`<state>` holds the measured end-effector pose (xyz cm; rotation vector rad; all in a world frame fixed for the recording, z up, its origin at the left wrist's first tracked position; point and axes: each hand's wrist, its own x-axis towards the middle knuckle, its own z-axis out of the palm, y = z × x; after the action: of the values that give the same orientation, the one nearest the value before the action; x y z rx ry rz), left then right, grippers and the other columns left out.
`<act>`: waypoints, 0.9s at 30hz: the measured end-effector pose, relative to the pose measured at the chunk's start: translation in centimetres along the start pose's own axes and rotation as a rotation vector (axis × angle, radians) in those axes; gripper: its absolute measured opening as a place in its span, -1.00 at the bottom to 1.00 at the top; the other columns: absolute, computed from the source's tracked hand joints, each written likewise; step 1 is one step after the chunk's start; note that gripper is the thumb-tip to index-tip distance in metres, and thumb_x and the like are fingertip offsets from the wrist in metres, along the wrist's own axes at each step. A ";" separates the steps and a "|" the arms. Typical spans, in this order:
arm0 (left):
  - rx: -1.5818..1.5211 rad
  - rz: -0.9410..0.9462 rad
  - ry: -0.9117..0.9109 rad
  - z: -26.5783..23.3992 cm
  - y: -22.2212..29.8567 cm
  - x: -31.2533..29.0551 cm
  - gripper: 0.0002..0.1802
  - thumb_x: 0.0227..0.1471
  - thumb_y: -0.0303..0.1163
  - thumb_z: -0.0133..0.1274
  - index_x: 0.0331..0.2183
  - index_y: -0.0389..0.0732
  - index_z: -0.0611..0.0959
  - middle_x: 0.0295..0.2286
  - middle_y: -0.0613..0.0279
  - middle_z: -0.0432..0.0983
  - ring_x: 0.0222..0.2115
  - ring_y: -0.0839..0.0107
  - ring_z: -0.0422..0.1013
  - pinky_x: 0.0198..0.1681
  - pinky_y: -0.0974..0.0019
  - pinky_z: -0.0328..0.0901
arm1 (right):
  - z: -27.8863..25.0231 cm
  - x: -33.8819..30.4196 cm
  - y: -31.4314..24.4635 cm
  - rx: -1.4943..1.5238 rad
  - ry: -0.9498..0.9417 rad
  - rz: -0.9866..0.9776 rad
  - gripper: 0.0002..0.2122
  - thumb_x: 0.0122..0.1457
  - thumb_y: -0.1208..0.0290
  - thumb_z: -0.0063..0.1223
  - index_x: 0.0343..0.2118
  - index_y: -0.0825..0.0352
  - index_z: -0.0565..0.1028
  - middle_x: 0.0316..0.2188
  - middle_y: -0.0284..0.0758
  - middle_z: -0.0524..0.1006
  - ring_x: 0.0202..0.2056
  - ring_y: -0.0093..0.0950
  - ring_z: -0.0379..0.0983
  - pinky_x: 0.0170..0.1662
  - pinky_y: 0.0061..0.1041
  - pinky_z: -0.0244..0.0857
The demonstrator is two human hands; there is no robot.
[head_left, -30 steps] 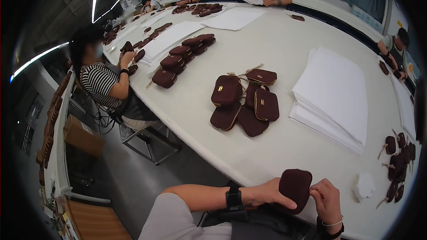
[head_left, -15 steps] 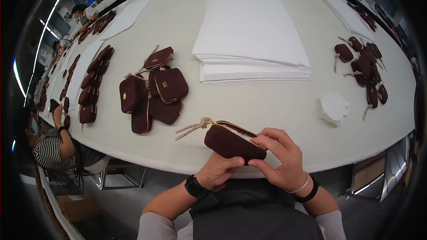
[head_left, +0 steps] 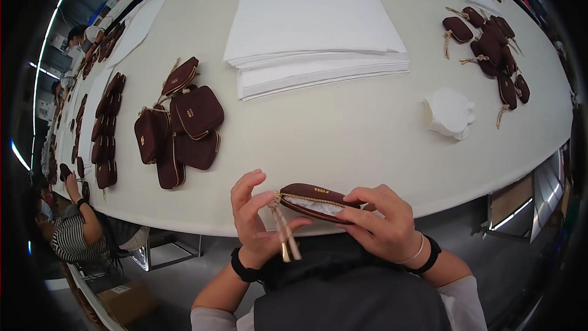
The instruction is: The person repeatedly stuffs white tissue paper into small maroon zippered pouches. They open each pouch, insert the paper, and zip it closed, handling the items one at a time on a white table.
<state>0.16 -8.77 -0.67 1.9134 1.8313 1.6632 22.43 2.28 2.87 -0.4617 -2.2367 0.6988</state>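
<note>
A dark maroon zip pouch (head_left: 318, 193) is held just over the table's near edge, its gold-toothed zip undone. White crumpled stuffing (head_left: 315, 206) shows in the gap. My right hand (head_left: 384, 220) grips the pouch's right end, fingers on top and across the opening. At the left end, my left hand (head_left: 257, 220) has its fingers spread, with one fingertip beside the zip's end and the thumb low by the pouch. From that end hangs a beige cord tassel (head_left: 285, 236) with gold tips, blurred by motion.
Several maroon pouches (head_left: 199, 112) lie heaped at left, and another heap (head_left: 493, 49) at right. A white paper stack (head_left: 318, 18) lies ahead; crumpled white paper (head_left: 449, 114) sits right of it. A co-worker in a striped top (head_left: 76, 236) sits at far left.
The pouch has turned so that its opening faces up, showing the stuffing. My left hand has let go underneath and moved to the zip end. The tassel now hangs down.
</note>
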 end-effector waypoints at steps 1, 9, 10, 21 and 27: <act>0.092 0.057 -0.040 -0.3 0.6 0.3 -0.19 -0.36 -0.28 0.59 -0.01 0.02 0.55 0.03 0.12 0.37 0.05 0.06 0.33 0.07 0.08 0.33 | 0.1 -0.2 0.0 -0.005 -0.003 -0.003 -0.60 -0.20 0.62 0.41 -0.21 0.23 0.62 -0.16 -0.34 0.54 -0.40 -0.46 0.44 -0.44 -0.56 0.40; 0.191 0.154 -0.083 -2.1 0.4 0.4 -0.61 -0.32 -0.39 0.54 -0.45 0.00 0.61 -0.31 0.35 0.53 -0.26 0.26 0.42 -0.27 0.26 0.36 | 0.0 -0.7 0.5 0.026 -0.002 0.010 -0.58 -0.24 0.65 0.39 -0.20 0.23 0.61 -0.16 -0.33 0.53 -0.45 -0.47 0.39 -0.48 -0.56 0.35; 0.186 0.160 -0.088 -2.3 0.3 0.3 -0.62 -0.31 -0.41 0.53 -0.48 -0.02 0.59 -0.35 0.36 0.54 -0.30 0.28 0.43 -0.30 0.27 0.36 | 0.1 -0.6 0.5 0.033 0.000 0.012 -0.58 -0.23 0.65 0.39 -0.20 0.23 0.61 -0.16 -0.33 0.53 -0.46 -0.47 0.39 -0.48 -0.56 0.35; 0.115 -0.060 -0.108 -4.0 -1.9 0.3 -0.67 -0.26 -0.66 0.43 -0.50 -0.15 0.58 -0.41 0.24 0.60 -0.37 0.25 0.51 -0.33 0.31 0.41 | 0.3 0.0 0.3 0.049 0.011 -0.024 -0.67 -0.11 0.58 0.35 -0.21 0.25 0.60 -0.19 -0.31 0.53 -0.49 -0.49 0.36 -0.54 -0.59 0.29; 0.046 -0.099 -0.562 -5.9 -0.9 3.2 -0.59 -0.33 -0.26 0.56 -0.40 -0.13 0.68 -0.27 0.18 0.62 -0.16 0.15 0.50 -0.16 0.16 0.42 | 0.2 0.3 -0.1 0.056 -0.004 -0.022 -0.73 -0.03 0.53 0.32 -0.21 0.27 0.58 -0.21 -0.29 0.52 -0.48 -0.49 0.37 -0.55 -0.58 0.25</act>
<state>-5.19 -9.81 3.34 1.9928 1.6991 0.9236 22.05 2.31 3.00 -0.4082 -2.2171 0.7495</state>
